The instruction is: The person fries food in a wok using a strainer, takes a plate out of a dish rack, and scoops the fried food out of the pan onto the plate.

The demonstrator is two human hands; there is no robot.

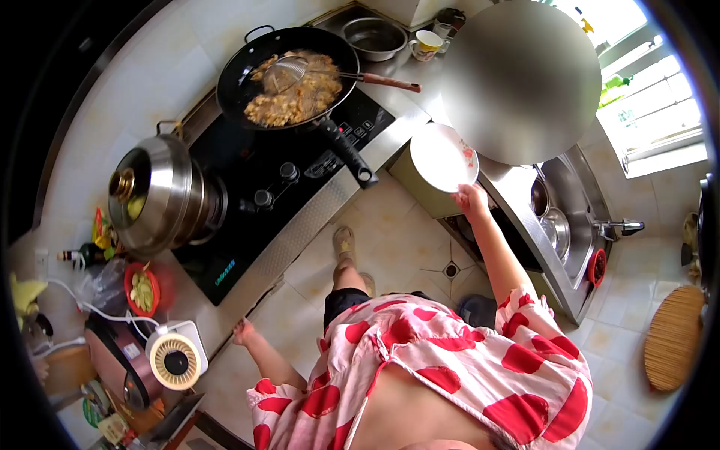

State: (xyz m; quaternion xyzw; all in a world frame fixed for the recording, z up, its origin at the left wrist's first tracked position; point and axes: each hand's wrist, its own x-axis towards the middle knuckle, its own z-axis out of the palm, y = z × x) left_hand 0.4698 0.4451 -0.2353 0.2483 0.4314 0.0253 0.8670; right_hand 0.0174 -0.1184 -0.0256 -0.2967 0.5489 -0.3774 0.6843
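Observation:
My right hand (470, 199) grips the rim of a white plate (442, 159) with a red flower pattern, held out over the gap between the stove counter and the sink counter. Low beside the stove counter's edge, my left hand (244, 331) hangs with nothing seen in it, its fingers loosely apart. A black wok (234, 91) on the cooktop (247, 161) holds browned food pieces (289, 109) in bubbling liquid. A wire skimmer (285, 74) rests in the wok, its wooden handle (390, 81) reaching past the rim. The wok's black handle (349, 154) points towards me.
A lidded steel pot (161, 199) stands at the cooktop's left. Near it are a red bowl (142, 289) of cut vegetables, a small fan (176, 361) and a rice cooker (120, 360). A steel basin (375, 39) and mug (425, 46) sit behind. A grey blurred disc hides the upper right.

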